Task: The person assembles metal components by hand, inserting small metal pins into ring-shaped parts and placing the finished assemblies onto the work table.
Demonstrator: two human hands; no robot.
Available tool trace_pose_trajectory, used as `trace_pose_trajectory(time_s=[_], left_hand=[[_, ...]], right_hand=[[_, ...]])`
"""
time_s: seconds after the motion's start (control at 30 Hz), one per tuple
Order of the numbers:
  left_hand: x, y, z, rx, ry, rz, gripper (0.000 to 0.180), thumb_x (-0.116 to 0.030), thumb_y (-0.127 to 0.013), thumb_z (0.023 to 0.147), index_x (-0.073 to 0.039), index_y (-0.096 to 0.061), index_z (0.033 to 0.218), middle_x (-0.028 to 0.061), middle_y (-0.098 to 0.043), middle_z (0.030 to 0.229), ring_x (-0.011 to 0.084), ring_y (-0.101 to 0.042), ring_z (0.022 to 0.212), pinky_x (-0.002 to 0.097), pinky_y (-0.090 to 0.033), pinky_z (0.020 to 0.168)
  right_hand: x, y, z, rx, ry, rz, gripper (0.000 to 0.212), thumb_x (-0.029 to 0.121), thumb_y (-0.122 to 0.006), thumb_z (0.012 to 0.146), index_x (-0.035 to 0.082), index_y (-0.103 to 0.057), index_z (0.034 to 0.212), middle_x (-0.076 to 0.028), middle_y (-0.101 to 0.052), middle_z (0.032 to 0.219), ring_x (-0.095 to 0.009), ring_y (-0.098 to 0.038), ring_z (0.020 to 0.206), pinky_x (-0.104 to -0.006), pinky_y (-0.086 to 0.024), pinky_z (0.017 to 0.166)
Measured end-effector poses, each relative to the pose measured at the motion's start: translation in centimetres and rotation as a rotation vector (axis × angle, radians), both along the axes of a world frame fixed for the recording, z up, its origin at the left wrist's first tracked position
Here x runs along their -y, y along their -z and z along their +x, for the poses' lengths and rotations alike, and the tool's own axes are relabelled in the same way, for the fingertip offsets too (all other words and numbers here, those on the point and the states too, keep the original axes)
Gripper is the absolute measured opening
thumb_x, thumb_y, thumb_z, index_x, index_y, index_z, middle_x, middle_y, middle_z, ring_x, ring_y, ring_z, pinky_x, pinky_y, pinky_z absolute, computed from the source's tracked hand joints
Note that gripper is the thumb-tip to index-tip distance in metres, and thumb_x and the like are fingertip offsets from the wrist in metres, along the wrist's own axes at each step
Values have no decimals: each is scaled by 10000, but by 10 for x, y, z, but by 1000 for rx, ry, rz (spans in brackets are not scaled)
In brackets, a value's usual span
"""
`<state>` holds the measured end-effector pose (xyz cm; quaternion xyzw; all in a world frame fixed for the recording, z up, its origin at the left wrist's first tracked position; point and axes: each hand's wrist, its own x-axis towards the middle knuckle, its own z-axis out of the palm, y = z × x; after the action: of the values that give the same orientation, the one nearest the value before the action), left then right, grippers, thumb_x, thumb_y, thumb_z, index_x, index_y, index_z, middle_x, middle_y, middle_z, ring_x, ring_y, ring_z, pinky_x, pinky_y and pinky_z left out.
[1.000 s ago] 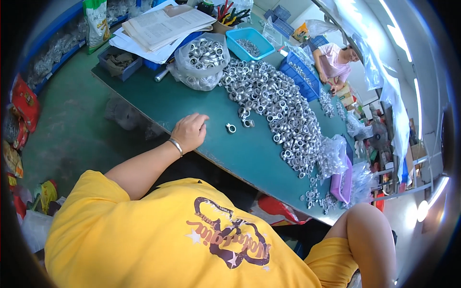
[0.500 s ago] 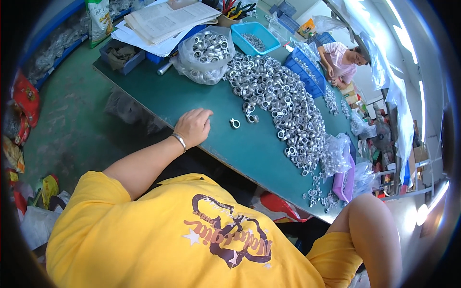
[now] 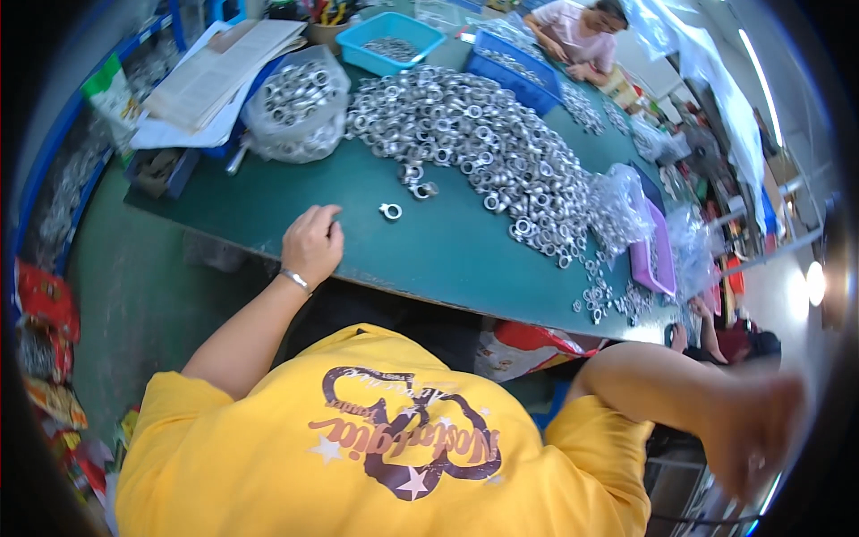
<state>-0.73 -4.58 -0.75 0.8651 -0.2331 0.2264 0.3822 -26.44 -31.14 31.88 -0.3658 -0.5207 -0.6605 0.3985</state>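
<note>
One small metal ring (image 3: 390, 211) lies alone on the green table (image 3: 447, 251), just beside your left hand (image 3: 312, 243), which rests on the table's near edge with fingers curled loosely and nothing in its grip, while your right hand (image 3: 752, 438) hangs blurred off to the side, its grip impossible to tell. Beyond the ring spreads a heap of metal rings (image 3: 483, 148); a clear bag (image 3: 295, 103) holds more, beside stacked papers (image 3: 224, 76), a light blue tray (image 3: 391, 40), a dark blue crate (image 3: 514, 67) and a purple tray (image 3: 651, 259).
</note>
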Motion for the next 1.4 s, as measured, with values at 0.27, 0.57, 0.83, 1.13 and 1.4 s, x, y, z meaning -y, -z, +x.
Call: trace_pose_trajectory(time_s=[0.27,0.57,0.83,1.13,1.4], left_hand=[[0,-18,8,1,148,15,326,-109,-679,745,-29,-592,1048,150,-619,1048,323,-585,950,388,-467,834],[97,-21,176,-27,131,-59,414,-263,-536,896,-1,-498,1214,256,-443,1325,442,-383,1249,491,-299,1048],[119,-15,181,-28,32,168,316,-376,-592,834,-114,-635,1005,88,-568,1149,312,-494,1106,493,-337,912],[126,-22,74,-63,651,261,626,-494,-550,843,-45,-480,1274,182,-409,1378,411,-336,1282,529,-242,1031],[133,-26,73,-31,884,411,719,-449,-672,772,-128,-419,1364,171,-344,1438,368,-315,1324,534,-212,1056]], right_hand=[[4,259,138,-1725,678,-111,163,54,-652,813,-1,-637,966,-106,-661,867,-205,-645,789,-296,-506,698],[-29,266,351,-1133,1125,-798,386,219,-575,843,77,-557,1201,-128,-521,1293,-316,-424,1261,-566,-271,1048],[-10,288,356,-1285,1021,-823,510,416,-679,713,114,-610,1119,-136,-563,1206,-352,-474,1186,-595,-318,954],[6,286,235,-1504,1095,-803,579,347,-706,681,193,-563,1220,-143,-499,1260,-332,-434,1235,-544,-313,975],[-4,298,180,-1604,1190,-433,442,196,-688,758,157,-598,1190,-164,-461,1318,-341,-473,1157,-451,-379,969]])
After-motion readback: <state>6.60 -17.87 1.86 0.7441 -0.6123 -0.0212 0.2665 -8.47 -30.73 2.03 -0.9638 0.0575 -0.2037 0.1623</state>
